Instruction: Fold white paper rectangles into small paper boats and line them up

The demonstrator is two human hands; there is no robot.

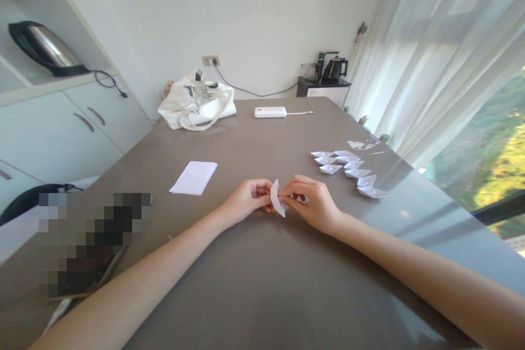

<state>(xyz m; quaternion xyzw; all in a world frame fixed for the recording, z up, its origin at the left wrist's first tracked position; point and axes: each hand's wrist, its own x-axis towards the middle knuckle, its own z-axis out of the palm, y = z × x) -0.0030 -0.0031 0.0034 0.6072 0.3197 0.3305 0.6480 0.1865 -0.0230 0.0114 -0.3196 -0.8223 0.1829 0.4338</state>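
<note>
Right in the middle of the big grey-brown table, just above its surface, there's a small folded white paper piece held between two bare hands. The left hand has thumb and fingers closed on one side of it, and the right hand is pinching the other side with its fingertips, so neither's spread wide. The paper's tilted up on end, pointy tips top and bottom. Off to the right there's a loose cluster of little paper boats, some overlapping, with torn-looking white scraps just past them. Over on the left sits a stack of white paper, kinda near the left hand but not touching it.
</note>
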